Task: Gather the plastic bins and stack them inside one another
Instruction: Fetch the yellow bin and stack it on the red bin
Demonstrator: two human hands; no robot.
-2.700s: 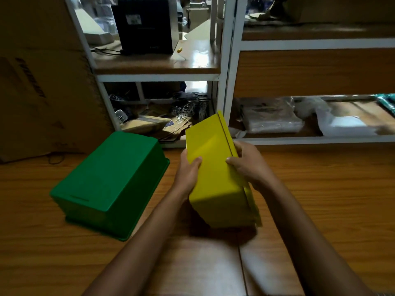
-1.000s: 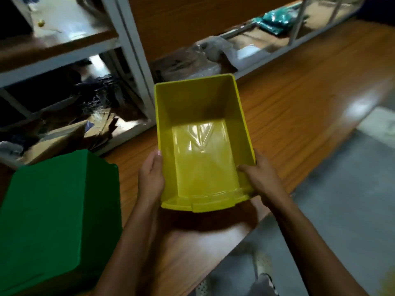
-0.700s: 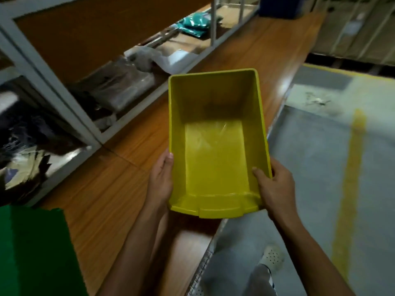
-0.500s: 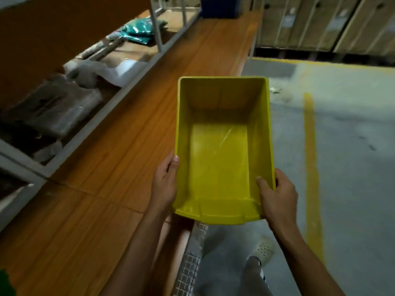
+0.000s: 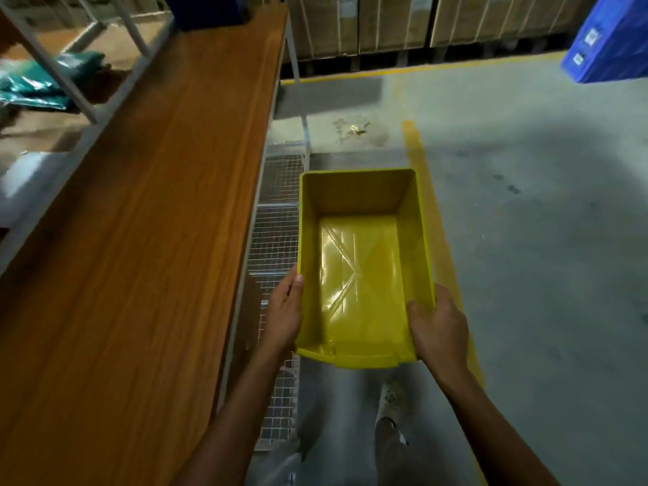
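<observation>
Both hands grasp the yellow bin (image 5: 361, 268) by its near end: the left hand (image 5: 285, 312) lies along the left wall, the right hand (image 5: 438, 326) curls its thumb over the right rim. Held between them above the grey floor (image 5: 543, 240), beside the wooden table (image 5: 140, 222), it opens upward, long axis pointing away from the person. Left fingers are hidden beneath it.

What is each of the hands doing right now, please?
Left hand: holds the yellow bin by its left wall.
Right hand: grips its right wall, thumb inside the rim.
</observation>
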